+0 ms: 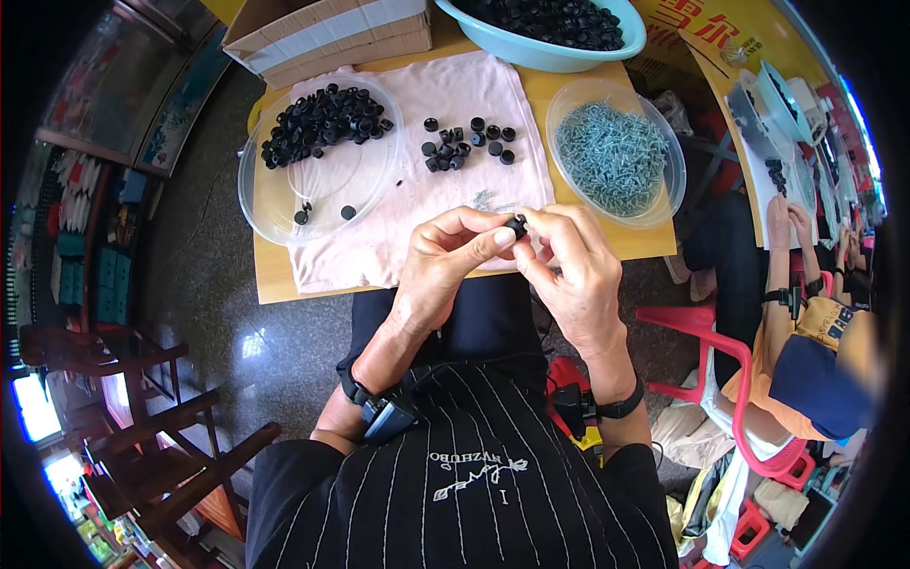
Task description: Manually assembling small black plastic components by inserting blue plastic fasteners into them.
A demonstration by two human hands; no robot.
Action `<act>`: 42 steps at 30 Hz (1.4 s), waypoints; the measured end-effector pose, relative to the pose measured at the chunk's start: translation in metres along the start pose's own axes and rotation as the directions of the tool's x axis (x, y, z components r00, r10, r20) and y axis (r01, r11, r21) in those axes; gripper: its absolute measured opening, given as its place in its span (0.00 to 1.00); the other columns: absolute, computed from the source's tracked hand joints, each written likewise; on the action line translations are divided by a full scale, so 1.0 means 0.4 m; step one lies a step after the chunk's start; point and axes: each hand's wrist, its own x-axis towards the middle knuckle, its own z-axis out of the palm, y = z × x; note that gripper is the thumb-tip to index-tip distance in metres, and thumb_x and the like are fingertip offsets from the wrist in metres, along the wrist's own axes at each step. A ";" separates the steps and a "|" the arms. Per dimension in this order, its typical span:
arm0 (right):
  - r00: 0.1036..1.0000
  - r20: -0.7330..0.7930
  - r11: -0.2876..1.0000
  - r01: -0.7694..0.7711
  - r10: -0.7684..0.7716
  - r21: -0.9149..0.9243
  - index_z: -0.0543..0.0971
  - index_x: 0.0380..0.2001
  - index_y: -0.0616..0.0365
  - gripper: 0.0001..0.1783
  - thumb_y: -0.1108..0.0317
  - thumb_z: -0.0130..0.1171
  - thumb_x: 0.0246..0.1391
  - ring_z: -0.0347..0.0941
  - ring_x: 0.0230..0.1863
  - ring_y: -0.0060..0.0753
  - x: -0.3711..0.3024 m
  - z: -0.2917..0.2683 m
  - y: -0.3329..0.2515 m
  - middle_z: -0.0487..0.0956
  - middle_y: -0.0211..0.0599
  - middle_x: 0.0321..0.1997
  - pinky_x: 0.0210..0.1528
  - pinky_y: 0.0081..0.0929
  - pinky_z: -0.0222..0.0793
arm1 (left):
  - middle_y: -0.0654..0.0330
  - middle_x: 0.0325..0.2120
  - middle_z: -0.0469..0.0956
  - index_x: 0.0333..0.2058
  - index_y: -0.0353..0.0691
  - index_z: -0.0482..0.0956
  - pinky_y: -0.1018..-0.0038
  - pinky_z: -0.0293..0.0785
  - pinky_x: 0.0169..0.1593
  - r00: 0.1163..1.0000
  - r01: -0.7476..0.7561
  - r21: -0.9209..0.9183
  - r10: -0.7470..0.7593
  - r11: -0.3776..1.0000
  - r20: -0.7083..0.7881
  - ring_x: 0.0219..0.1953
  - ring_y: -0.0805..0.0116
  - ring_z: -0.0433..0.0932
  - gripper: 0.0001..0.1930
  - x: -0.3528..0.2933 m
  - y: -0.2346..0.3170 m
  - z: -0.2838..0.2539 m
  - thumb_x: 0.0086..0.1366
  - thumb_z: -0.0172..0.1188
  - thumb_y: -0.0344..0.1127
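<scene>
Over the near edge of the table, my left hand (441, 263) and my right hand (574, 270) meet, both closed on a small black knob-like plastic part (517, 227). Thumb and index finger of the left pinch it from one side; the right fingertips hold it from the other, partly hiding it. Just beyond the fingers, a few loose screws (487, 201) lie on a pink cloth (370, 256). Farther up the cloth is a loose group of the same black parts (461, 150). To the right sits a clear round tray (675, 180) heaped with silvery screws (611, 156).
A clear round lid or tray (275, 220) at left holds a pile of black parts (327, 123). Behind stand a cardboard box (332, 43) and a pale blue basin (531, 57) of black parts. Another person (815, 351) works at a table on the right, beside a pink stool (739, 379).
</scene>
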 end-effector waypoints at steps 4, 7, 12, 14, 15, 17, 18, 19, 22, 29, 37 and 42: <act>0.998 -0.040 0.997 0.056 -0.058 -0.051 0.76 0.36 0.66 0.17 0.83 0.64 0.38 0.73 0.31 0.35 0.001 0.010 0.002 0.74 0.39 0.33 0.32 0.29 0.71 | 0.58 0.34 0.82 0.38 0.35 0.81 0.75 0.76 0.46 0.999 -0.008 -0.019 0.007 1.000 -0.036 0.38 0.72 0.79 0.08 -0.001 -0.005 0.009 0.59 0.64 0.28; 0.996 -0.069 0.997 0.055 -0.059 -0.062 0.76 0.36 0.66 0.18 0.84 0.64 0.37 0.72 0.30 0.36 -0.001 0.020 0.003 0.74 0.39 0.32 0.32 0.30 0.70 | 0.58 0.35 0.82 0.39 0.35 0.81 0.75 0.75 0.47 0.998 -0.039 -0.023 0.038 0.999 -0.046 0.38 0.72 0.79 0.09 -0.002 -0.010 0.014 0.59 0.64 0.28; 0.992 -0.104 0.996 0.061 -0.067 -0.064 0.76 0.36 0.67 0.18 0.85 0.63 0.36 0.72 0.30 0.38 -0.002 0.038 0.012 0.75 0.40 0.32 0.32 0.30 0.70 | 0.58 0.35 0.82 0.40 0.35 0.81 0.75 0.75 0.47 0.996 -0.025 -0.094 0.017 0.995 -0.086 0.38 0.72 0.79 0.09 0.003 -0.029 0.006 0.59 0.64 0.28; 0.993 -0.087 0.995 0.070 -0.076 -0.068 0.77 0.36 0.68 0.18 0.84 0.63 0.37 0.72 0.31 0.39 0.009 0.038 0.020 0.75 0.41 0.32 0.31 0.30 0.70 | 0.58 0.35 0.82 0.40 0.34 0.80 0.75 0.75 0.47 0.997 -0.021 -0.110 0.012 0.994 -0.079 0.38 0.71 0.79 0.10 0.011 -0.024 0.005 0.59 0.64 0.28; 0.994 -0.069 0.995 0.082 -0.086 -0.063 0.77 0.36 0.68 0.18 0.84 0.63 0.37 0.72 0.31 0.40 0.015 0.036 0.024 0.75 0.41 0.32 0.31 0.30 0.70 | 0.58 0.35 0.82 0.40 0.34 0.80 0.75 0.75 0.47 0.996 -0.024 -0.104 0.015 0.994 -0.093 0.38 0.71 0.80 0.10 0.015 -0.025 0.003 0.60 0.64 0.28; 0.994 -0.050 0.994 0.093 -0.096 -0.056 0.77 0.36 0.68 0.18 0.84 0.63 0.37 0.72 0.31 0.40 0.032 0.035 0.029 0.75 0.41 0.32 0.31 0.30 0.70 | 0.58 0.35 0.81 0.40 0.34 0.80 0.75 0.75 0.47 0.994 -0.026 -0.097 0.016 0.995 -0.109 0.38 0.71 0.80 0.10 0.024 -0.018 0.003 0.60 0.64 0.28; 0.992 -0.044 0.991 0.116 -0.120 -0.071 0.77 0.36 0.67 0.17 0.84 0.63 0.37 0.72 0.31 0.40 0.039 0.035 0.030 0.75 0.41 0.32 0.31 0.30 0.70 | 0.57 0.35 0.81 0.40 0.33 0.80 0.76 0.75 0.47 0.993 -0.020 -0.100 0.008 0.995 -0.119 0.38 0.71 0.80 0.10 0.029 -0.014 0.005 0.60 0.63 0.27; 0.988 -0.038 0.986 0.143 -0.147 -0.084 0.77 0.36 0.66 0.17 0.83 0.63 0.38 0.72 0.31 0.40 0.048 0.035 0.034 0.75 0.40 0.32 0.32 0.31 0.70 | 0.57 0.35 0.81 0.40 0.33 0.80 0.76 0.75 0.47 0.991 -0.018 -0.102 0.004 0.995 -0.132 0.38 0.71 0.79 0.10 0.035 -0.011 0.004 0.60 0.63 0.27; 0.996 0.007 0.995 0.093 -0.093 -0.024 0.77 0.35 0.64 0.14 0.82 0.63 0.40 0.72 0.30 0.39 0.075 0.032 0.054 0.75 0.40 0.31 0.32 0.31 0.70 | 0.59 0.38 0.81 0.40 0.32 0.80 0.77 0.74 0.46 0.993 -0.037 0.007 0.038 0.999 -0.109 0.39 0.74 0.78 0.09 0.057 -0.008 -0.011 0.61 0.62 0.28; 0.992 -0.121 0.981 -0.048 0.026 -0.189 0.78 0.34 0.59 0.09 0.70 0.64 0.48 0.75 0.28 0.36 0.305 -0.063 0.110 0.77 0.38 0.30 0.30 0.30 0.69 | 0.56 0.38 0.75 0.39 0.37 0.80 0.67 0.71 0.43 0.836 -0.306 0.934 0.522 0.186 0.170 0.40 0.54 0.72 0.14 0.201 0.057 -0.034 0.52 0.64 0.27; 0.986 -0.168 0.884 -0.089 0.012 -0.459 0.80 0.41 0.59 0.19 0.55 0.58 0.55 0.76 0.31 0.40 0.409 -0.032 0.316 0.80 0.38 0.35 0.39 0.34 0.70 | 0.59 0.33 0.75 0.31 0.35 0.81 0.67 0.69 0.45 0.826 -0.265 0.962 0.499 -0.069 0.263 0.39 0.57 0.70 0.09 0.244 0.024 -0.061 0.49 0.64 0.26; 0.977 -0.140 0.835 0.059 -0.160 -0.547 0.80 0.43 0.59 0.19 0.57 0.58 0.55 0.76 0.34 0.40 0.385 -0.032 0.281 0.79 0.41 0.41 0.41 0.32 0.70 | 0.60 0.33 0.75 0.29 0.35 0.81 0.67 0.69 0.45 0.826 -0.285 0.958 0.499 -0.034 0.263 0.39 0.58 0.70 0.06 0.223 0.030 -0.055 0.49 0.63 0.26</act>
